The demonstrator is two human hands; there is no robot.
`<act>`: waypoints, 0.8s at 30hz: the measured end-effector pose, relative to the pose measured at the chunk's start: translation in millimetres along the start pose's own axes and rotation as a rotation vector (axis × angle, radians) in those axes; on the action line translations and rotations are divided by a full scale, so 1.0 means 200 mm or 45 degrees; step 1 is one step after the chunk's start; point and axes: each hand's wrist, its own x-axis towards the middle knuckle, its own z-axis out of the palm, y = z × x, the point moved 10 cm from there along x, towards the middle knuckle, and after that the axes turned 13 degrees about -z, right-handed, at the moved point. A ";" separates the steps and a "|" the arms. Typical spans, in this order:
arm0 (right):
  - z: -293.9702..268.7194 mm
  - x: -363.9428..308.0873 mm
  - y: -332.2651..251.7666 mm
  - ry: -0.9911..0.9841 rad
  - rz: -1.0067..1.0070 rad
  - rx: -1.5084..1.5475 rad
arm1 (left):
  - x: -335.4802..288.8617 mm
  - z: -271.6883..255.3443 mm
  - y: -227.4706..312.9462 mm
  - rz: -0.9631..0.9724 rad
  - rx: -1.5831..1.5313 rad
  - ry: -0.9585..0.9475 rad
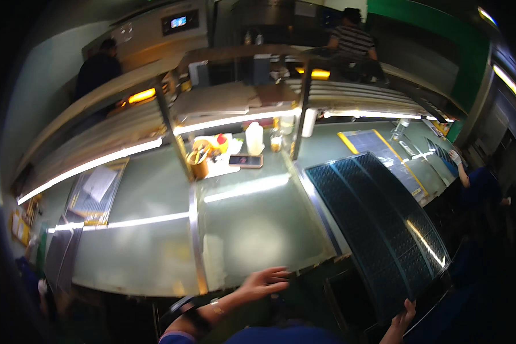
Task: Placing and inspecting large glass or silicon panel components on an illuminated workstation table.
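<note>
Dark panel [378, 221] with paler bands slants across the right part of the bench [135, 255], its near end overhanging the front edge, so the handling looks partway done: the far end is over the bench, the near end apparently still to be settled or taken off. At its near edge, the right hand [404, 317] has curled fingers, their grip unclear; the left hand [265, 285] reaches rightward, empty, fingers loosely spread.

Lit above the bench [137, 252] by white tubes [92, 170]
Bounded by pale wall [54, 74] beyond the bench's left, green wall [430, 12] beyond its right
</note>
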 end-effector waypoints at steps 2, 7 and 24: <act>0.09 -0.20 0.07 0.136 0.613 0.479 | -0.01 0.36 -0.11 -0.302 -0.462 -0.315; 0.56 -0.76 0.08 0.189 1.188 0.408 | -0.10 0.62 -0.47 -0.579 -1.277 -0.434; 2.02 -0.62 0.03 -1.031 0.488 0.066 | -1.84 -1.18 -0.37 0.077 -0.325 0.990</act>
